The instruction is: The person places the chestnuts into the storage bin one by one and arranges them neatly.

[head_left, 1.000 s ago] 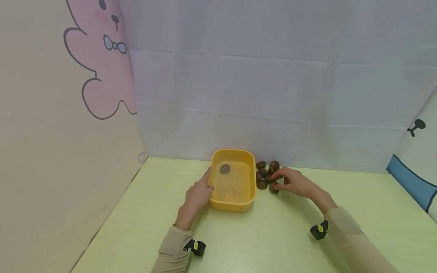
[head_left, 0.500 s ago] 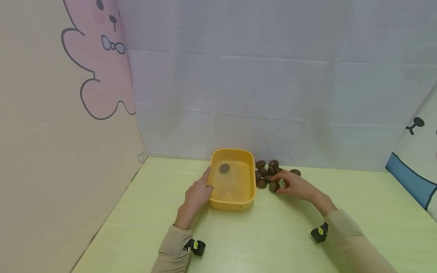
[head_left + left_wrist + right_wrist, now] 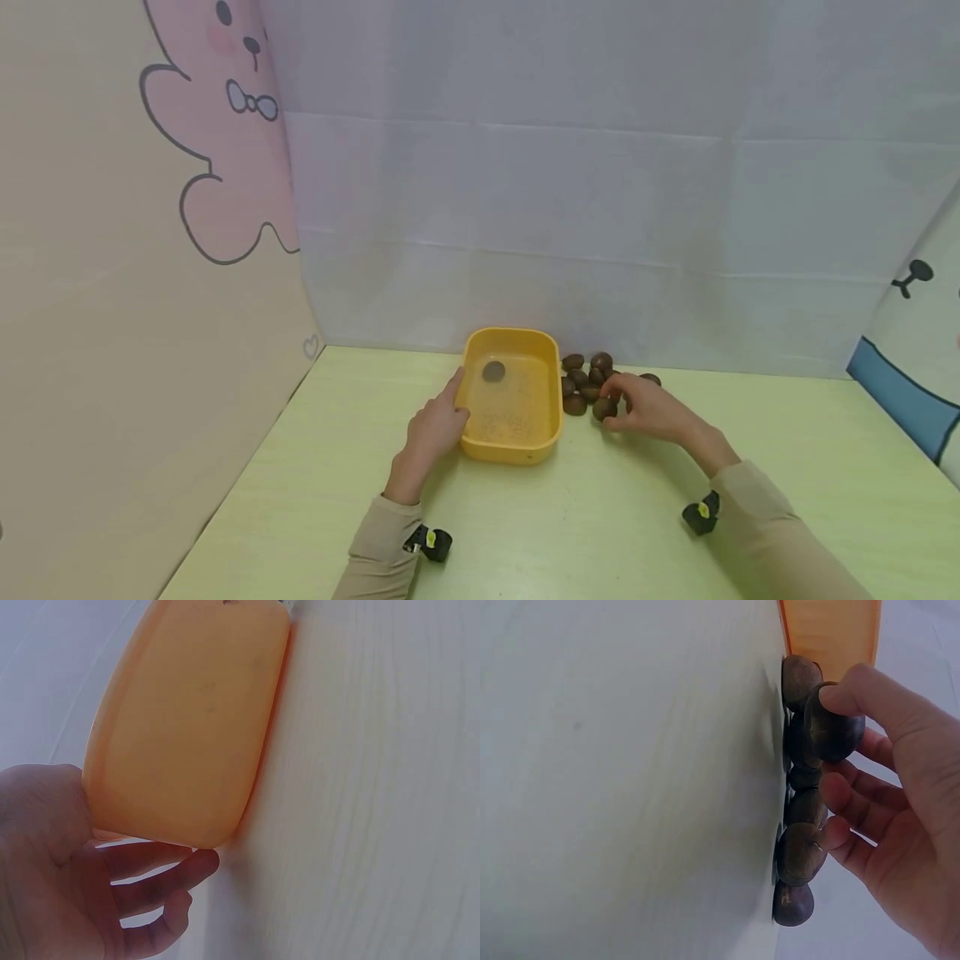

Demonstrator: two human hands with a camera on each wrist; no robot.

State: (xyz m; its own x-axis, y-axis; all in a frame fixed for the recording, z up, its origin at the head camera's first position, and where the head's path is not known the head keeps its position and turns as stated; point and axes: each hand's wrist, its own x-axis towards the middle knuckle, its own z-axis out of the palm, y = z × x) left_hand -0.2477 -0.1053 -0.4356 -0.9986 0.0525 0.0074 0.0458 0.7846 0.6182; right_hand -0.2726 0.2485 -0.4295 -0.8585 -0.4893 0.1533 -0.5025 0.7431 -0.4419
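My left hand (image 3: 435, 429) grips the left side of a yellow plastic tub (image 3: 510, 454), thumb at the rim and fingers along the outer wall. A single round, greyish-brown piece (image 3: 493, 372) lies in the tub near its far end. To the tub's right, my right hand (image 3: 654, 410) pinches a dark brown chestnut (image 3: 834, 731) between thumb and fingers. In the right wrist view this chestnut sits in front of the others, with the remaining fingers loosely bent beside the pile. Several more chestnuts (image 3: 575, 405) lie bunched against the tub's right side, some partly hidden by the right hand.
The pale yellow-green table (image 3: 562, 533) ends at a white cloth backdrop (image 3: 510, 192) right behind the tub and chestnuts. A cream wall panel (image 3: 150, 375) with a pink bear rises at the left. One chestnut (image 3: 651, 379) lies behind the right hand.
The right hand's fingers have closed on the nearest chestnut, which has shifted slightly. The left hand and the tub have stayed in place.
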